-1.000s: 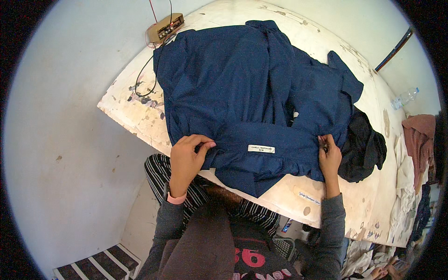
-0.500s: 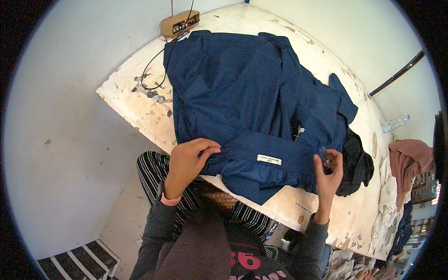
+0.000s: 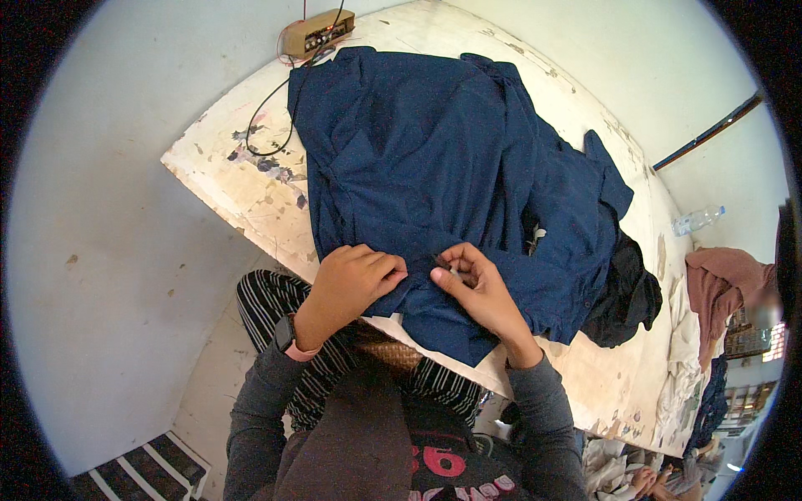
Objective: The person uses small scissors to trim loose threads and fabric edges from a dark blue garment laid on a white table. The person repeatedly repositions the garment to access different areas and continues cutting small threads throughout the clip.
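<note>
A navy blue garment (image 3: 418, 142) lies spread over the pale worktable, its near edge hanging a little over the table's front. My left hand (image 3: 351, 284) pinches the cloth near that edge, thumb against fingers. Just to its right, my right hand (image 3: 480, 292) is closed around a small dark tool (image 3: 451, 269), mostly hidden in the fingers; its exact kind does not show. Both hands are over the same near strip of cloth, a short gap apart. The white label sewn on this strip is covered by my right hand.
Black cloth (image 3: 622, 301) is bunched beside the garment on the right. Beyond it are a clear plastic bottle (image 3: 700, 220) and a brownish-pink cloth (image 3: 727, 284). A tan box with a cable (image 3: 317, 35) stands at the far left. Another person's hands (image 3: 652, 482) show at lower right.
My right hand has moved left across the garment, from its right side to close by my left hand, covering the label. My left hand has shifted slightly right and keeps its pinch.
</note>
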### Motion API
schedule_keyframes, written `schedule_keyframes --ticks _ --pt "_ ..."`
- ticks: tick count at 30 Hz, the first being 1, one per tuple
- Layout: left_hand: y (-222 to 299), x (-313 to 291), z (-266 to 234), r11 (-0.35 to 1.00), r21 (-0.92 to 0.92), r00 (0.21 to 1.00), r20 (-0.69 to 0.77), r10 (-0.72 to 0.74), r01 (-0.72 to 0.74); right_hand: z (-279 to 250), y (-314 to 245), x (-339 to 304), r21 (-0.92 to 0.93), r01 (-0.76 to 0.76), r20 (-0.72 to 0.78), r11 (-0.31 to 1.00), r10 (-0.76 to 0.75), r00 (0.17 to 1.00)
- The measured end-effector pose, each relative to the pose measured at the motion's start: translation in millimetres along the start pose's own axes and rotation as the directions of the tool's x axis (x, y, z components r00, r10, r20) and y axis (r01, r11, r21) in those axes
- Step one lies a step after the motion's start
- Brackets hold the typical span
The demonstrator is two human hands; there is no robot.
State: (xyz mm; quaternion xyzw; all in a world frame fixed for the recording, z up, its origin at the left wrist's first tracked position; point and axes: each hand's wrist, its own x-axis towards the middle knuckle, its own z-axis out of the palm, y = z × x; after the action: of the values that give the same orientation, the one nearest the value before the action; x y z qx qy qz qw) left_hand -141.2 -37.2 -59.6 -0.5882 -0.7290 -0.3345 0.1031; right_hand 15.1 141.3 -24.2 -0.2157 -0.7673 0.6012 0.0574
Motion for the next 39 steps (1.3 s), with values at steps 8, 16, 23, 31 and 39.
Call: schedule_keyframes --ticks 8,16,23,31,39 --pt "-3 0 8 0.997 -0.058 0.997 -0.042 -0.059 0.057 -7 -8 6 -0.418 0.027 0.080 0.908 0.007 0.997" --pt "-1 1 6 0.998 -0.020 0.998 -0.024 -0.058 0.057 1 -24 13 -0.590 0.069 0.099 0.804 -0.012 0.995" --pt "-10 1 -4 0.662 -0.623 0.883 0.102 -0.459 0.417 4 -27 15 -0.574 0.063 0.073 0.816 -0.025 0.997" --pt "-29 -20 -1 0.271 -0.932 0.785 0.025 -0.618 0.242 15 -23 18 -0.583 0.109 0.063 0.805 -0.089 0.994" --pt "-92 -111 -51 0.404 -0.906 0.433 -0.317 -0.844 0.123 11 -16 -8 -0.462 0.252 0.127 0.851 -0.217 0.968"
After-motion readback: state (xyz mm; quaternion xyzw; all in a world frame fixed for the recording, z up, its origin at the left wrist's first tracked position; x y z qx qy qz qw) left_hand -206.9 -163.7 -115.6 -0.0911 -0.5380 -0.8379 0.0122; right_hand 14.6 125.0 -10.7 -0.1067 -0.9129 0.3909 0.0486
